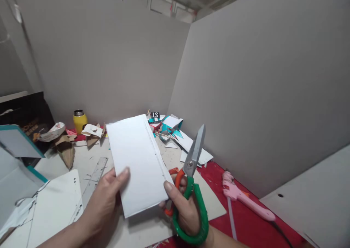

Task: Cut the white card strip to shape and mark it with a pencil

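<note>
A white rectangular piece of cardboard (135,160) is held up above the table, tilted, with dark pencil-like marks along its right edge. My left hand (109,189) grips its lower left edge, thumb on the front face. My right hand (183,204) pinches the lower right edge with its thumb. The same hand also carries scissors (191,164) with green and orange handles, their blades together and pointing up and away. Fingers behind the cardboard are partly hidden.
A pink glue gun (246,200) with a glue stick lies on the red cloth (218,226) at right. Cardboard scraps (188,142) pile up at the back. A clear ruler (94,178), yellow bottle (80,122) and folded brown card pieces (65,149) are at left. Grey partitions (115,58) enclose the table.
</note>
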`<state>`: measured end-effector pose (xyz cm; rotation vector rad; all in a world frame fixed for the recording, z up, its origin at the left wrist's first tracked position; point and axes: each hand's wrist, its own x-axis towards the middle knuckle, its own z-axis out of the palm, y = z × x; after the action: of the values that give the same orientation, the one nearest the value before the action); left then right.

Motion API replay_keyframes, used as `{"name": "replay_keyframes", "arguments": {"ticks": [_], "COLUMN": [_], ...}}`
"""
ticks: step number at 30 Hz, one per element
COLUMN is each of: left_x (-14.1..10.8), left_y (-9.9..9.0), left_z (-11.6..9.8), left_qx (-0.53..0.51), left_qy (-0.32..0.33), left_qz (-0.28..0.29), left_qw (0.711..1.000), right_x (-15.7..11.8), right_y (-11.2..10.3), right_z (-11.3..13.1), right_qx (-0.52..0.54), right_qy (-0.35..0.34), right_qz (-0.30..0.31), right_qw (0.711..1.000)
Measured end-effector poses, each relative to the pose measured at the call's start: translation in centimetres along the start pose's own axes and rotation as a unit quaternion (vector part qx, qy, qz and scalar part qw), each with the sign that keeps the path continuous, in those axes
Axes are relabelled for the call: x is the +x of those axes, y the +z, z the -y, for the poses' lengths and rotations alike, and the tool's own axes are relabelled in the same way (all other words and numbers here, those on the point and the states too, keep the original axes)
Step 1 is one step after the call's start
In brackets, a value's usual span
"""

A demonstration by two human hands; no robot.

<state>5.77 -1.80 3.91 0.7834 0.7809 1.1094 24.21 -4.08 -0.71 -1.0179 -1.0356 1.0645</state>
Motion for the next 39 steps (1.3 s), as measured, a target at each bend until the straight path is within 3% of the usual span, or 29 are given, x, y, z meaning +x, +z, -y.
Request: {"name": "replay_keyframes", "arguments": {"ticks": [2,4,8,12,16,19,22,25,29,33,36,39], "left_x": [-0.3,-0.3,0.1,0.1,-0.8,-1.7,-2.5,-3.1,-3.4,-2.6,-1.6,-1.2], "left_y": [0.2,0.2,-0.4,-0.7,0.3,1.2,1.6,1.7,1.9,1.4,0.8,0.6], "left_z": [0.4,0.2,-0.6,-1.5,-1.6,-0.6,0.7,1.4,1.3,0.7,-0.3,-1.6], "left_qx": [0.057,0.116,0.162,0.141,0.079,0.116,0.251,0.302,0.3,0.31,0.24,0.165], "left_qy": [-0.046,-0.05,-0.014,-0.024,-0.038,-0.005,0.085,0.074,0.053,0.114,0.163,0.175], "left_qz": [0.08,0.116,0.13,0.117,0.094,0.096,0.063,0.027,0.001,-0.087,-0.156,-0.188], "left_qw": [0.994,0.985,0.978,0.983,0.992,0.989,0.962,0.95,0.952,0.94,0.944,0.952], "right_x": [0.1,0.3,0.5,0.4,0.3,0.2,-0.1,-0.7,-0.9,-0.6,-0.5,-0.7], "right_y": [0.0,-0.1,-0.4,-0.5,-0.2,0.1,0.1,0.1,0.1,-0.2,-0.5,-0.4], "right_z": [0.3,0.6,1.2,1.4,2.2,3.0,3.2,2.8,2.1,1.5,1.2,0.6], "right_qx": [0.018,0.038,0.055,0.042,0.057,0.062,0.059,0.053,0.019,-0.005,-0.03,-0.057], "right_qy": [-0.018,-0.033,-0.02,0.015,0.006,-0.013,-0.026,-0.016,0.029,0.02,0.023,0.043], "right_qz": [0.021,0.039,0.021,0.067,0.043,0.021,0.061,0.13,0.197,0.157,0.153,0.198], "right_qw": [0.999,0.998,0.998,0.997,0.997,0.998,0.996,0.99,0.98,0.987,0.988,0.978]}}
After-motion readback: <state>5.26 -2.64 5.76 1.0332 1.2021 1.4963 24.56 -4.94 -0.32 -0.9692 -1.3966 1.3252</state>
